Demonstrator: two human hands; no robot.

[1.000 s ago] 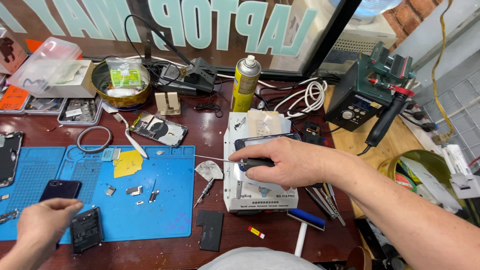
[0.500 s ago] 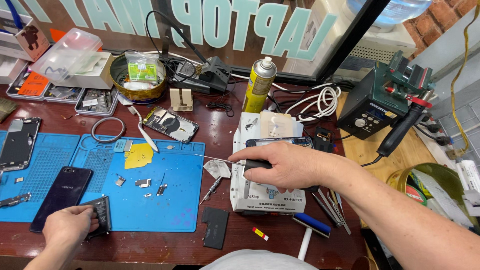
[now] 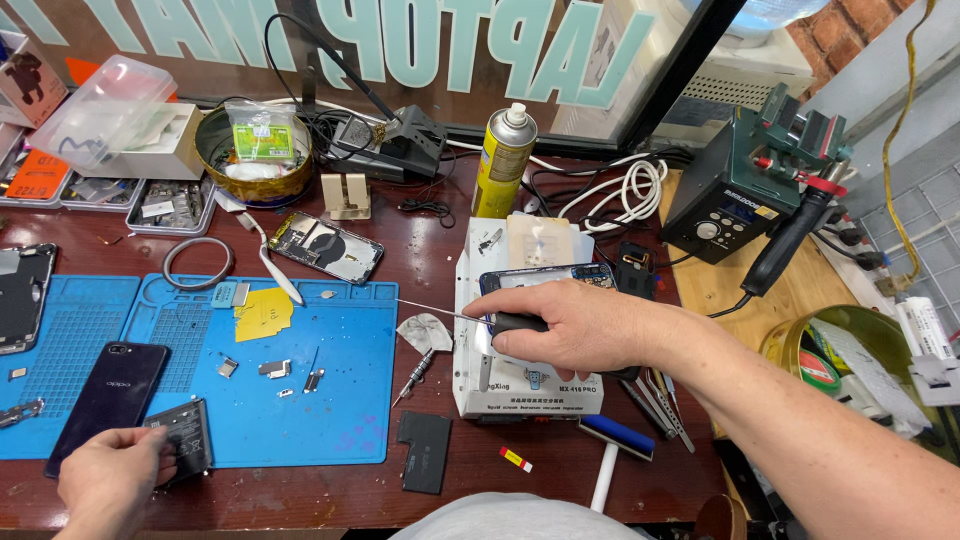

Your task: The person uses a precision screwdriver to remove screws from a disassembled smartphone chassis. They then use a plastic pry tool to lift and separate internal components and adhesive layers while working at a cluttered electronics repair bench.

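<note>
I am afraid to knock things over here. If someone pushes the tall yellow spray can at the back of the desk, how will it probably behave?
The tall yellow spray can stands upright on a narrow base, so a push near its top would likely tip it. Being round, it may then roll toward the white coiled cable. Its smooth metal probably feels slippery.

Landmark: blue mat on the counter.
Mat, right half: mostly bare, only small metal bits near its middle.
Mat, left edge: blocked by the dark phone and the battery under the left hand.
Right of mat: a screwdriver, a black part, then the white machine under the right hand.
Behind mat: an opened phone, a spray can and a bowl stand in the way.
Front of mat: a narrow bare strip of counter.
</note>
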